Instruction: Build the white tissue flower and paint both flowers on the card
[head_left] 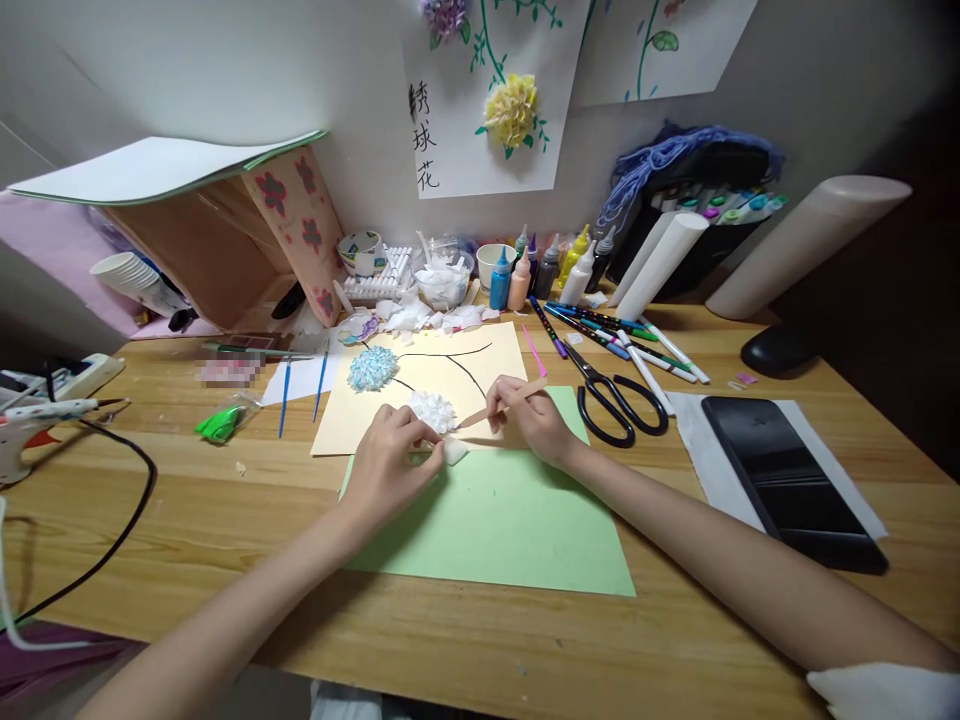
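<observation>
Between the fingertips of my left hand (397,460) is a small white piece of tissue paper (454,452), just above the green sheet (495,530). My right hand (529,412) grips a thin, pointed wooden stick (487,412), its tip beside a white ruffled paper flower (432,411). That flower sits on a cream sheet (457,375) with drawn dark stems. A blue and white ruffled flower (373,368) is on the same sheet, farther left. The cream sheet lies just beyond the green one.
Black-handled scissors (611,395) and several markers (622,335) lie right of the sheets. A phone (787,470) rests farther right. Paint bottles (550,268) and a bowl of white scraps (442,285) stand behind. A glue gun (45,412) with a cord is at left.
</observation>
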